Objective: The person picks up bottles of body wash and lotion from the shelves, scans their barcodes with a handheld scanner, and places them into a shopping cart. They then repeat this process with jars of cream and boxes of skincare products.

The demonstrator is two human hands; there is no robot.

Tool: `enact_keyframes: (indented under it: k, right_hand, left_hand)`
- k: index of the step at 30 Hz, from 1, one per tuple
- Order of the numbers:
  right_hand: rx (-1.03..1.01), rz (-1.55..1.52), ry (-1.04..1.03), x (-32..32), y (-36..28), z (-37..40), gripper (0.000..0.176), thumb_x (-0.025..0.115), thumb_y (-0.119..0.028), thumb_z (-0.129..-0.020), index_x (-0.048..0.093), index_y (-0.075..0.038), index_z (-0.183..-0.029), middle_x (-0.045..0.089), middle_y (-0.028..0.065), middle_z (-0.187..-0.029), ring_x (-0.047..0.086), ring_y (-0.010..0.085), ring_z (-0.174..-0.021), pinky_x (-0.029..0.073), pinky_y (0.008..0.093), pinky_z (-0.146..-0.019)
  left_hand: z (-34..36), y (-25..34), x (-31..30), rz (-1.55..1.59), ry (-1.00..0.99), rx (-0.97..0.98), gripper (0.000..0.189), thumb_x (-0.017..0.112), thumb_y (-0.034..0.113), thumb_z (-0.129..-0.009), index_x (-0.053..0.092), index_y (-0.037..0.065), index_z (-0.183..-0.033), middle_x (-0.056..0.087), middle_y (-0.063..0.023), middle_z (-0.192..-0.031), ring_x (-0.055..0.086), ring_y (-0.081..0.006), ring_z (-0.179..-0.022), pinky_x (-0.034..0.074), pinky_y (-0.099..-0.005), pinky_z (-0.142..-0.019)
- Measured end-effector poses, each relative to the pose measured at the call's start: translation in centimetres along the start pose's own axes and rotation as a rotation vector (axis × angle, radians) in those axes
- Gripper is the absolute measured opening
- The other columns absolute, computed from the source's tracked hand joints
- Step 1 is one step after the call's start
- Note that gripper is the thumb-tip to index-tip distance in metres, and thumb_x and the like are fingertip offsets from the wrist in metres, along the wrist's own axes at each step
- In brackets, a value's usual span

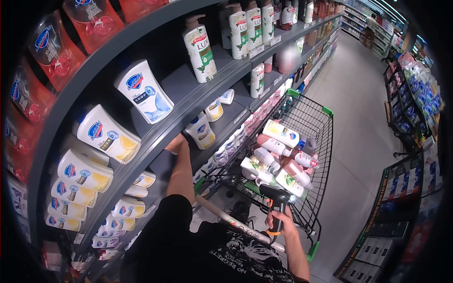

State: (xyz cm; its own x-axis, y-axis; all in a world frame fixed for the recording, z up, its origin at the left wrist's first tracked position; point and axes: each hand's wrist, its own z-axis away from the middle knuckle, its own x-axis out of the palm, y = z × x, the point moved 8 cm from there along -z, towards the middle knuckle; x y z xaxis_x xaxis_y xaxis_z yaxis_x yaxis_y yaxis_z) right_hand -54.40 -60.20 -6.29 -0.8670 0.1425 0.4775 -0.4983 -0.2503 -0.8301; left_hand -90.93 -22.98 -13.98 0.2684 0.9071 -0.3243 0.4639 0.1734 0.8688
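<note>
Black shirt [212, 254] nearest; right hand [284, 223], fingers curled round a scanner [274, 193] near the cart's handle [214, 210]; left hand [177, 144] inside the shelf [159, 165] beside a bottle [200, 131], fingers hidden, their hold impossible to tell.

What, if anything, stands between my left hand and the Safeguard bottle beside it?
Nothing visible stands between your left hand and the white Safeguard bottle; the shelf edge above hides your fingertips.

The right hand [287, 223] holds a black scanner [278, 200]; the left hand [177, 143] reaches near a shelved white bottle [200, 131].
</note>
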Motion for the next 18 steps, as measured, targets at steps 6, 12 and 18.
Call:
enact_keyframes:
  k: [6, 12, 18]
  right_hand:
    - [0.019, -0.104, 0.029, -0.5, 0.4, -0.1, 0.051, 0.058, -0.014, -0.083, 0.045, 0.002, -0.129, 0.052, 0.0095, -0.062, 0.049, 0.019, -0.045, 0.047, 0.0357, -0.058]
    - [0.033, -0.16, -0.008, -0.6, 0.5, -0.1, 0.05, 0.057, -0.013, -0.083, 0.046, 0.002, -0.13, 0.053, 0.0098, -0.063, 0.05, 0.0193, -0.046, 0.047, 0.036, -0.059]
    - [0.027, -0.1, 0.003, -0.5, 0.3, -0.1, 0.051, 0.058, -0.015, -0.083, 0.045, 0.002, -0.129, 0.052, 0.0094, -0.063, 0.049, 0.0193, -0.045, 0.046, 0.0357, -0.058]
  left_hand:
    - [1.8, -3.8, 2.3, 0.4, -0.272, -0.463, 0.061, 0.071, 0.045, -0.078, 0.06, 0.002, -0.12, 0.063, -0.0081, -0.122, 0.062, -0.0257, -0.108, 0.049, -0.0395, -0.095]
    - [-0.8, -5.2, 0.0, -0.186, -0.36, -0.084, 0.072, 0.078, 0.056, -0.066, 0.064, 0.006, -0.116, 0.066, -0.0101, -0.116, 0.062, -0.0221, -0.11, 0.048, -0.0346, -0.094]
    - [0.1, 0.2, -6.9, -0.135, -0.642, 0.191, 0.068, 0.086, 0.03, -0.056, 0.062, 0.005, -0.115, 0.066, -0.0178, -0.104, 0.062, -0.0351, -0.101, 0.048, -0.0394, -0.088]
